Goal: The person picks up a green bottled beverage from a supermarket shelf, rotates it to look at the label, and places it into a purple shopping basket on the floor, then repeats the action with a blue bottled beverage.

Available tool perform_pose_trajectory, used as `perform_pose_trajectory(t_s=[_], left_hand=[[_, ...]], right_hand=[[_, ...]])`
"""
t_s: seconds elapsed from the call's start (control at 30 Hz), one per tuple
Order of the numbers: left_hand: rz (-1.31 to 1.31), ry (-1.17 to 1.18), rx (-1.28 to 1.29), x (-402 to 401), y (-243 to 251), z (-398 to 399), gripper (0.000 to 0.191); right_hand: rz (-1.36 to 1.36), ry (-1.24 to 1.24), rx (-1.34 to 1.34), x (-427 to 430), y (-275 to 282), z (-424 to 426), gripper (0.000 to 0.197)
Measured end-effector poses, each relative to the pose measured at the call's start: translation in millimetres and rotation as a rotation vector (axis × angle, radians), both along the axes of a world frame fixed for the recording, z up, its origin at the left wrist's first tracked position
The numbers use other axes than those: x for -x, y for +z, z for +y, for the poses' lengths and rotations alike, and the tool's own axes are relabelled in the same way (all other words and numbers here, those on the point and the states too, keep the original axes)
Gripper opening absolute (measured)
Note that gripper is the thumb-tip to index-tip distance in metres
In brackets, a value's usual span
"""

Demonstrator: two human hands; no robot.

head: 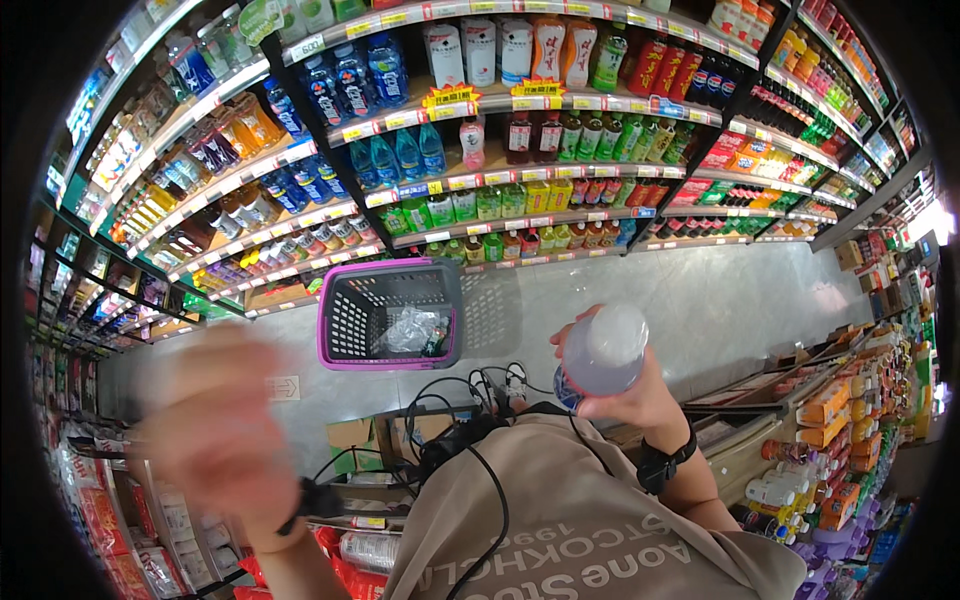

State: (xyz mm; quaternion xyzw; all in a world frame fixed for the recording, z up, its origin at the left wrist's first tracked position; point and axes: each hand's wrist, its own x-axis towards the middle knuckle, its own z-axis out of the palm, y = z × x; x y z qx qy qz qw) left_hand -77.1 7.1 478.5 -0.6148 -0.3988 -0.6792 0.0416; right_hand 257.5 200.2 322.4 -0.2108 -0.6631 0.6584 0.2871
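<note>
My right hand [637,397] is wrapped around a plastic drink bottle [577,360] with a white cap and a pale, translucent upper part. The bottle stands roughly upright in front of my chest, its cap towards the camera. Motion blur covers my left hand [225,427], raised at the left; its fingers cannot be made out, nor whether anything is in them. On the floor ahead of my feet stands a dark grey shopping basket [397,281] with a purple rim. A clear plastic package [411,330] and a small dark green item [436,341] lie in it.
Curved by the lens, a drinks shelf [517,176] with several rows of bottles runs along the far side. Grey floor tiles [720,300] stretch to the right. Black cables [450,405] hang by my waist. Bottled goods [780,487] stand at right, red packages [349,566] behind me at left.
</note>
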Motion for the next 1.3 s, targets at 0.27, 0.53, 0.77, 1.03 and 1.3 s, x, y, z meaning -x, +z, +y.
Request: perform_pose_trajectory(t_s=[0.27, 0.53, 0.77, 1.03, 1.3], left_hand=[[-0.104, -0.303, 0.837, -64, -105, 4, 0.079], [-0.297, -0.355, 0.746, -33, -125, -15, 0.054], [-0.47, -0.218, 0.785, -23, -161, -40, 0.067], [-0.575, -0.188, 0.706, -26, -170, -57, 0.066], [-0.679, -0.218, 0.685, -29, -177, -60, 0.069]], right_hand=[[0.248, 0.334, -0.286, 105, 72, -56, 0.105], [0.182, 0.082, -0.719, 66, 192, -67, 0.028], [0.364, 0.21, -1.12, 33, 247, -88, 0.029], [0.552, 0.25, -1.158, 52, 235, -89, 0.026], [0.634, 0.258, -1.164, 58, 230, -91, 0.023]])
